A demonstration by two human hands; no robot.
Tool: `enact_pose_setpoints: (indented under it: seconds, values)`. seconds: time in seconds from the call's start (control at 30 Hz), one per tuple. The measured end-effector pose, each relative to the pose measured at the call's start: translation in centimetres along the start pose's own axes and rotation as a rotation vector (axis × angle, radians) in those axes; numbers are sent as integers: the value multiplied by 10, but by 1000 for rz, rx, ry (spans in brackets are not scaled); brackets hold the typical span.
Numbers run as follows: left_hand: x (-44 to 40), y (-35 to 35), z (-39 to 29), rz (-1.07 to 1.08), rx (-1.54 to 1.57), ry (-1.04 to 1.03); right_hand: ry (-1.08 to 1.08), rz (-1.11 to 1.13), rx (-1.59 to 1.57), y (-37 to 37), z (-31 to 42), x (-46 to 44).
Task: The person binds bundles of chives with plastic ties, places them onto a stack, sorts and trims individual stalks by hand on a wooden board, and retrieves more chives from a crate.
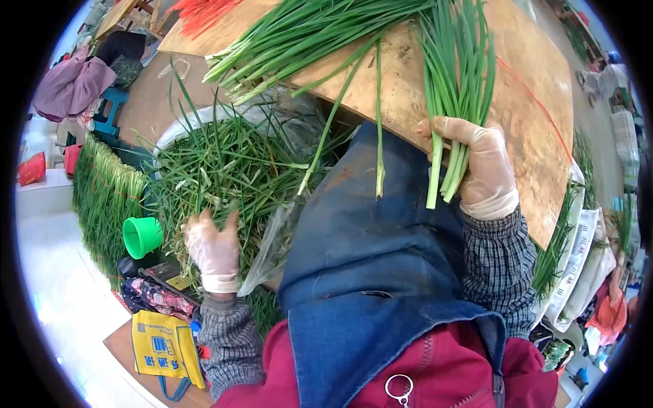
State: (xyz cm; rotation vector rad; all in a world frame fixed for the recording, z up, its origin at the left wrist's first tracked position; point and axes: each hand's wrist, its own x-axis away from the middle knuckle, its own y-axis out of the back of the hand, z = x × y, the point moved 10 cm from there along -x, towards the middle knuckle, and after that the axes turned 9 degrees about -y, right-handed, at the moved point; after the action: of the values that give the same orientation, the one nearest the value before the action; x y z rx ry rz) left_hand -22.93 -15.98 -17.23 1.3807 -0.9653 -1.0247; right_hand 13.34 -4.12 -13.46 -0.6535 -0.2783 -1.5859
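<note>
My right hand (478, 158), in a thin glove, is closed around a small bunch of garlic chives (461, 75), with the pale cut ends pointing down toward my lap. A larger heap of garlic chives (306, 37) lies on the wooden board (537, 102), and a couple of loose stalks hang over its edge. On the left, my gloved left hand (214, 248) is over the near side of a lined bin full of leaf scraps (224, 160). Its fingers are apart, slightly blurred, with nothing visible in them.
Bundled greens (109, 197) stand in a row at the left, beside a green plastic cup (143, 236). A yellow bag (166, 347) lies lower left. Red ties (204, 13) rest at the board's far end. A blue stool (110, 109) stands farther back.
</note>
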Motion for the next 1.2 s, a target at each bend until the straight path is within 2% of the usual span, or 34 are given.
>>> enact_pose_setpoints:
  seconds: [0.03, 0.07, 0.13, 0.2, 0.27, 0.33, 0.37, 0.43, 0.47, 0.5, 0.53, 0.57, 0.6, 0.67, 0.7, 0.73, 0.77, 0.8, 0.83, 0.87, 0.9, 1.0, 1.07, 1.13, 1.17, 1.2]
  values:
    - [-9, 17, -30, -66, 85, -90, -24, -11, -40, -1, -4, 1]
    - [-13, 35, -62, -227, 193, -212, -46, -19, -76, -2, -7, 1]
    - [-31, 40, -109, -226, 547, -302, -94, 13, -121, -2, -14, -3]
    - [-54, 4, -190, 490, 813, -208, -93, 22, -126, -2, -15, -4]
    - [-58, -10, -230, 506, 1110, -297, -41, 51, -114, -8, -12, -5]
    - [-47, -30, -239, 671, 1627, -11, -5, 65, -78, -15, -9, -5]
    - [-40, -35, -222, 648, 1598, 95, 12, 47, -99, -17, -4, -3]
    - [-36, -26, -171, 438, 1663, 134, 58, 60, -90, -19, 9, 0]
    - [-35, -20, -127, 272, 1520, 142, 82, 68, -87, -20, 15, 0]
    - [-35, -10, -80, 153, 1300, 39, 94, 54, -75, -18, 18, -2]
    - [-26, -14, -26, 41, 1164, 196, 99, 55, -75, -16, 18, -5]
    - [-17, -26, 29, 68, 958, 246, 106, 57, -74, -13, 18, -9]
    - [-5, -31, 74, 157, 597, 336, 114, 60, -73, -11, 20, -12]
    - [4, -30, 104, 285, -298, 111, 80, 16, -58, -2, 19, -17]
    - [2, -21, 92, 190, -358, 64, 69, 1, -60, 3, 17, -21]
    - [-13, -8, 62, 140, -206, 41, 54, -16, -57, 10, 14, -26]
    - [-26, 5, 24, -33, -34, -78, -13, -17, -96, 16, 6, -32]
    - [-27, 35, -26, -396, 170, -346, -52, -40, -69, 17, 4, -32]
    - [-37, 53, -69, -481, 314, -464, -87, -62, -43, 18, 3, -30]
    - [-47, 63, -103, -499, 406, -542, -120, -87, -19, 19, 2, -28]
    - [-55, 67, -131, -556, 361, -598, -84, -67, 7, 17, 4, -29]
    - [-92, 63, -177, -585, -19, -536, -57, -5, 130, 8, 17, -23]
    - [-101, 57, -187, -531, -115, -593, 1, -100, 502, 20, 37, -20]
    - [-86, 79, -167, -638, 100, -706, 141, -164, 748, 26, 57, -19]
    - [-80, 77, -153, -504, 65, -668, 214, -199, 841, 20, 72, -15]
    - [-66, 82, -133, -560, 178, -698, 252, -180, 804, 8, 82, -11]
